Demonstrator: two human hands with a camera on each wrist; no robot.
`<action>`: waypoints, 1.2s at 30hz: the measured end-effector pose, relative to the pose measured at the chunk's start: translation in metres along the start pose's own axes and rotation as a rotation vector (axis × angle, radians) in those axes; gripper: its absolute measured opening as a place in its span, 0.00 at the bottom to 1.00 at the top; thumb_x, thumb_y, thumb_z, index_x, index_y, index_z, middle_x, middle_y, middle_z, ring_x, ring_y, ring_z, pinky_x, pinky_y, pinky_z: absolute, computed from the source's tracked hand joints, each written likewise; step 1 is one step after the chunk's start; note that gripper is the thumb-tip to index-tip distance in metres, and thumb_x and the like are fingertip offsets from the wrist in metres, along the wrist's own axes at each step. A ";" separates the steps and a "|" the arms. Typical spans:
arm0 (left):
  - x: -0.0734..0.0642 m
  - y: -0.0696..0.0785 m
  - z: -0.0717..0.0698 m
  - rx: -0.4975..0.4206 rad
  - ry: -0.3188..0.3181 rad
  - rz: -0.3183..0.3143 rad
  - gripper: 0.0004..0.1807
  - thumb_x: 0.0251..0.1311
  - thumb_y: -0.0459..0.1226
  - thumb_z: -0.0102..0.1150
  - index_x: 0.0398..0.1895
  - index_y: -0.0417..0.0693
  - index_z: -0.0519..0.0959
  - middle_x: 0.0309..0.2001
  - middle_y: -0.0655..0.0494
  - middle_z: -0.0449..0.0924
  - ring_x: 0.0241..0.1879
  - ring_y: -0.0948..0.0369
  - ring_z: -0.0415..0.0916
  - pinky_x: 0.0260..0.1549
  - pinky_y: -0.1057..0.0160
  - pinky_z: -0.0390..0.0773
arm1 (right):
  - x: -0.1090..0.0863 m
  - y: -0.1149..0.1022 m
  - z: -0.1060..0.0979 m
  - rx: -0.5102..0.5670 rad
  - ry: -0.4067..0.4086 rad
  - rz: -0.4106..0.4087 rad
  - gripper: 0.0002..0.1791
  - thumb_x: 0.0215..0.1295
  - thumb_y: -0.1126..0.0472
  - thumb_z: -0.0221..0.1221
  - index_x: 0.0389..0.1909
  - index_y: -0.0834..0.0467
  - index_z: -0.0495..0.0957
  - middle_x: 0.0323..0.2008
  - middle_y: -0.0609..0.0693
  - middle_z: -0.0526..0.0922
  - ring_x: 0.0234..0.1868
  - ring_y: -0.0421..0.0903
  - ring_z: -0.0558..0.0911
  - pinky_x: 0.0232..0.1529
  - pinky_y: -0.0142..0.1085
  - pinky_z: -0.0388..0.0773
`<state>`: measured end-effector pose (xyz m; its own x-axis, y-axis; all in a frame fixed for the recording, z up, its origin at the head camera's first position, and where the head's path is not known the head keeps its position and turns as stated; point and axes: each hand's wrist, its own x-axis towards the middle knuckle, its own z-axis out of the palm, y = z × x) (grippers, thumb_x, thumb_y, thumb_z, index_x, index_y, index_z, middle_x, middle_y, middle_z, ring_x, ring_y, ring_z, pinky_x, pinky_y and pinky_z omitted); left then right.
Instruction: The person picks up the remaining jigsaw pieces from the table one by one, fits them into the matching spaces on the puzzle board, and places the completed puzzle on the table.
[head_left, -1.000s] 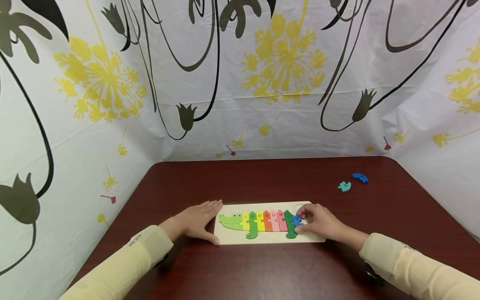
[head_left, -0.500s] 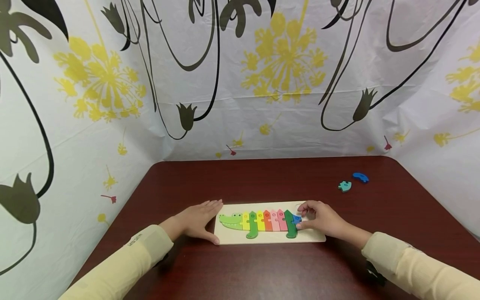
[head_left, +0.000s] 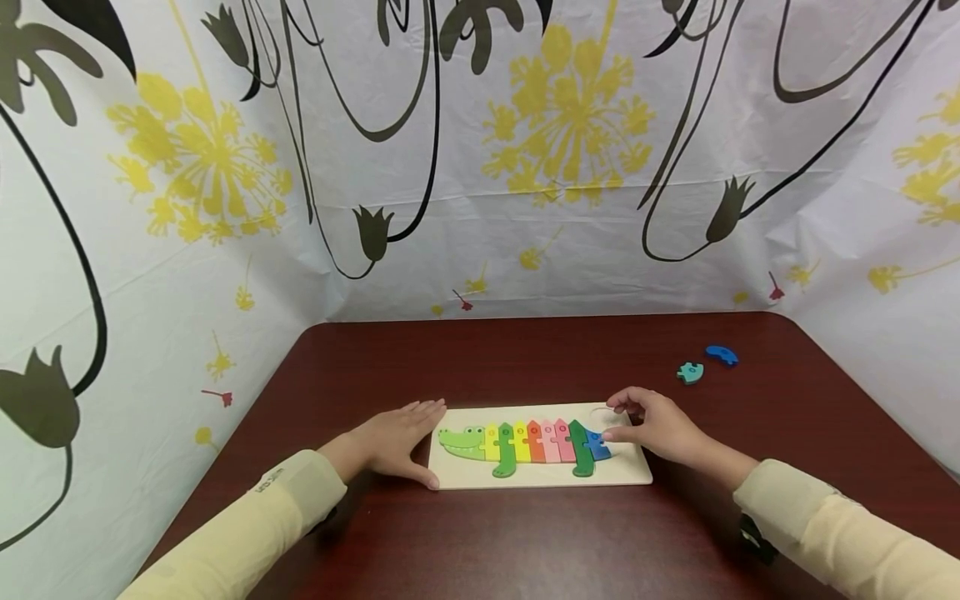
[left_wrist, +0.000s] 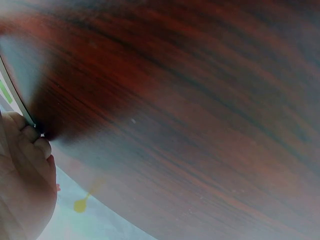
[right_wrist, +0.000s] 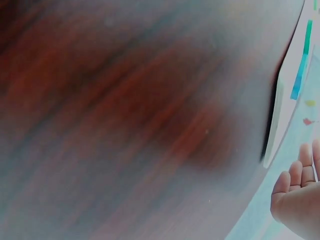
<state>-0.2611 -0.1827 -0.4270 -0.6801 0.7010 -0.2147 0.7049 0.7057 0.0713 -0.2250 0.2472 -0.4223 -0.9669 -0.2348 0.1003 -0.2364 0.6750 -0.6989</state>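
A pale wooden puzzle board [head_left: 540,477] lies on the table, bearing a crocodile of coloured pieces from the light green head [head_left: 461,443] to a blue piece [head_left: 597,447] behind the dark green rear leg. My left hand [head_left: 396,442] rests at the board's left end, fingers and thumb spread along it. Over the board's right end is my right hand [head_left: 663,425], just right of the blue piece, thumb and fingers apart with nothing held between them. The right wrist view shows that hand [right_wrist: 299,202] beyond the board's corner [right_wrist: 270,152].
Two loose puzzle pieces lie toward the back right: a teal one [head_left: 690,373] and a curved blue one [head_left: 722,356]. The dark red-brown table [head_left: 480,542] meets a white cloth with flower prints [head_left: 465,225] at the back and sides.
My right hand has drawn back to the right and away from the blue piece, which now shows more fully in its place. The left hand stays still.
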 end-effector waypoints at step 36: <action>0.000 0.000 0.000 0.000 0.003 0.001 0.66 0.45 0.79 0.45 0.78 0.45 0.44 0.77 0.52 0.41 0.75 0.57 0.40 0.70 0.58 0.47 | 0.007 0.062 -0.075 -0.034 0.123 0.101 0.37 0.63 0.46 0.64 0.61 0.69 0.67 0.52 0.67 0.74 0.51 0.61 0.73 0.44 0.50 0.76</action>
<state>-0.2614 -0.1828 -0.4271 -0.6803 0.7017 -0.2116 0.7052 0.7053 0.0718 -0.2532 0.3398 -0.4119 -0.9899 -0.0785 0.1184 -0.1387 0.7148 -0.6855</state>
